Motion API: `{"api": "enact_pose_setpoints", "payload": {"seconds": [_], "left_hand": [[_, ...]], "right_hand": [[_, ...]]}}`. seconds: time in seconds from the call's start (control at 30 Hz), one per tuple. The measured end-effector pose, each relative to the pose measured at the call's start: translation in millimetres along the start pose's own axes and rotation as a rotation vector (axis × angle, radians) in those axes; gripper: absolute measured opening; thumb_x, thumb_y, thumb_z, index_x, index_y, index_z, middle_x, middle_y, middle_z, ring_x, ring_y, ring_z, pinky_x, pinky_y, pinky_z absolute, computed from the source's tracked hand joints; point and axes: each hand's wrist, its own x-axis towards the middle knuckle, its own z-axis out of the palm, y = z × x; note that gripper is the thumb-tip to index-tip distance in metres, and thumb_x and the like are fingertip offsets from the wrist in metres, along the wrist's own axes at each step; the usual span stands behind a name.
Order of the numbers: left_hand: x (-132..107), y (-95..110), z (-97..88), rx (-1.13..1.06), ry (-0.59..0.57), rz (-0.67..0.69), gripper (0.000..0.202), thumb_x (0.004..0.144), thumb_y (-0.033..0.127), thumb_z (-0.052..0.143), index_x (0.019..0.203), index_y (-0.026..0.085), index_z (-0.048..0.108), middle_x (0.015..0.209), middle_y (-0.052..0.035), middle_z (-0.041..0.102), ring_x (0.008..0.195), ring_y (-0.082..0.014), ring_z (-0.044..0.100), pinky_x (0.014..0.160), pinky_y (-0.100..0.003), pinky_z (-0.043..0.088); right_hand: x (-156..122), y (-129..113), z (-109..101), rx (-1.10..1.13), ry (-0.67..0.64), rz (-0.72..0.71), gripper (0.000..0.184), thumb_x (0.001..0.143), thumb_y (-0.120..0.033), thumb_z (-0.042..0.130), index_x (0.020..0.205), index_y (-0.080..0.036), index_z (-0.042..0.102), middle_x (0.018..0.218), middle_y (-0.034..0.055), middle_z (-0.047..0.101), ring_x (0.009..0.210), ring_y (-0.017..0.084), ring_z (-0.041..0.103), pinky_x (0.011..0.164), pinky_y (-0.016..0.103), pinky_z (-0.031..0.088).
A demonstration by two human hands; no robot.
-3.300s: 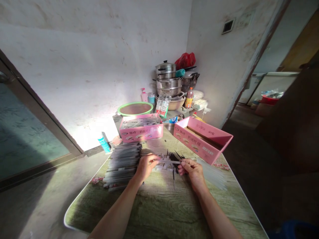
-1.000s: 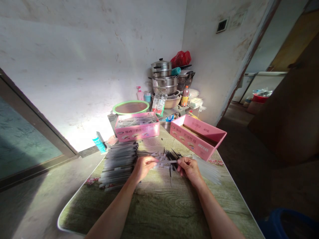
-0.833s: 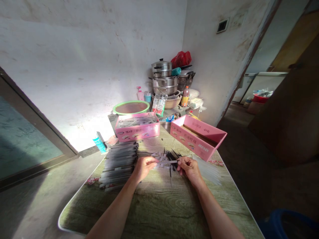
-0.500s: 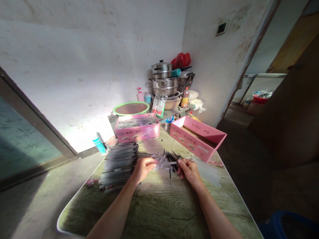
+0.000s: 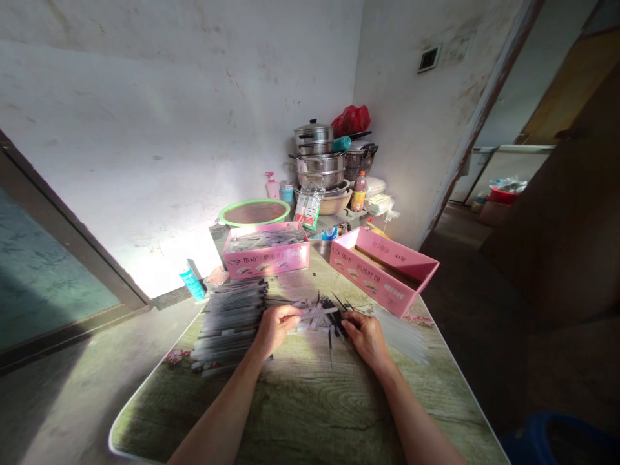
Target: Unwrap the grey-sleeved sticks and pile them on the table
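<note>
My left hand (image 5: 277,327) pinches one end of a thin whitish plastic strip (image 5: 325,312), which points to the right above the table. My right hand (image 5: 367,334) is closed at the right side of a small heap of short black strips (image 5: 333,316); what its fingertips grip, if anything, is hidden. Pale short strips (image 5: 314,319) lie mixed in the heap between both hands. To the left of my left hand, long grey and black strips (image 5: 227,326) lie side by side in a broad stack. Clear strips (image 5: 404,339) are spread to the right of my right hand.
Behind the heap stand two pink boxes: the left box (image 5: 268,259) holds many strips, the right box (image 5: 372,278) shows its brown bottom. A green-rimmed round tray (image 5: 254,212), stacked steel pots (image 5: 320,165) and a bottle (image 5: 359,192) stand farther back. A blue-white can (image 5: 192,284) is at left.
My right hand has come off the right end of the whitish strip and moved slightly down to the black strips. My left hand still holds the strip, its free end now tilted up.
</note>
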Motion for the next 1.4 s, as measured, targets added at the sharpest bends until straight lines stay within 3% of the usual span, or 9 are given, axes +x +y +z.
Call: {"api": "enact_pose_setpoints", "payload": {"seconds": [0.1,0.3,0.47,0.67,0.87,1.13,1.27,1.4], "left_hand": [[-0.7,-0.4,1.2,-0.003,-0.02,0.007,0.016,0.074,0.032,0.07,0.084,0.026,0.08,0.06,-0.0018,0.066,0.054,-0.0171,0.054,0.054,-0.03,0.039],[-1.9,-3.6,5.0,-0.079,-0.087,-0.014,0.017,0.075,0.033,0.069,0.085,0.025,0.08,0.064,-0.0024,0.068,0.056,-0.0169,0.055,0.054,-0.029,0.041],[-1.7,-8.6,6.4,-0.102,-0.114,-0.01,0.018,0.076,0.032,0.068,0.087,0.024,0.08,0.068,-0.0035,0.069,0.059,-0.0176,0.057,0.056,-0.03,0.044],[-1.5,-8.7,5.6,-0.094,-0.112,-0.009,0.018,0.075,0.032,0.069,0.087,0.025,0.08,0.066,-0.0034,0.069,0.059,-0.0177,0.058,0.056,-0.03,0.046],[-1.7,-8.2,5.4,-0.06,-0.114,-0.016,0.019,0.077,0.034,0.067,0.089,0.024,0.079,0.071,-0.0036,0.071,0.062,-0.0182,0.06,0.057,-0.03,0.048],[-2.7,-4.7,5.0,-0.022,-0.128,-0.016,0.02,0.078,0.035,0.066,0.09,0.025,0.079,0.074,-0.0028,0.073,0.063,-0.0179,0.062,0.058,-0.03,0.051],[-2.6,-1.2,1.7,-0.014,-0.102,0.007,0.019,0.077,0.033,0.066,0.087,0.024,0.079,0.07,-0.0027,0.073,0.059,-0.0169,0.061,0.054,-0.028,0.049],[-0.3,2.9,-4.4,0.085,-0.005,0.023,0.022,0.077,0.031,0.064,0.088,0.019,0.079,0.064,-0.0025,0.071,0.054,-0.0152,0.057,0.053,-0.027,0.045]], "right_hand": [[-1.5,-1.0,1.5,-0.037,0.027,-0.012,0.031,0.083,-0.041,0.061,0.101,-0.02,0.075,0.055,0.0007,0.063,0.051,0.02,0.058,0.054,0.03,0.043],[-4.4,-7.3,2.2,0.029,-0.014,-0.054,0.034,0.089,-0.044,0.057,0.109,-0.022,0.073,0.058,0.0014,0.065,0.054,0.019,0.059,0.056,0.03,0.045],[-4.4,-6.4,5.6,0.147,-0.095,0.015,0.026,0.087,-0.044,0.06,0.087,-0.021,0.071,0.059,0.0,0.063,0.047,0.013,0.051,0.047,0.025,0.038],[-2.9,-7.0,5.4,0.326,-0.139,0.097,0.033,0.083,-0.051,0.064,0.079,-0.019,0.066,0.059,-0.0016,0.063,0.043,0.01,0.049,0.043,0.023,0.036],[-1.7,-8.6,4.3,0.375,-0.127,0.123,0.04,0.08,-0.057,0.065,0.081,-0.017,0.066,0.059,-0.0008,0.065,0.041,0.01,0.051,0.044,0.022,0.037],[-2.5,-8.1,3.4,0.263,-0.09,0.085,0.038,0.082,-0.052,0.062,0.065,-0.019,0.059,0.056,0.0003,0.064,0.043,0.011,0.053,0.045,0.023,0.039],[-1.6,-5.5,0.2,0.223,-0.022,0.071,0.034,0.083,-0.047,0.06,0.064,-0.019,0.058,0.054,0.0002,0.063,0.043,0.012,0.052,0.045,0.023,0.039],[1.6,-1.2,-8.2,0.286,0.234,0.124,0.027,0.079,-0.041,0.061,0.064,-0.019,0.056,0.051,-0.0017,0.059,0.042,0.013,0.049,0.044,0.025,0.039]]}}
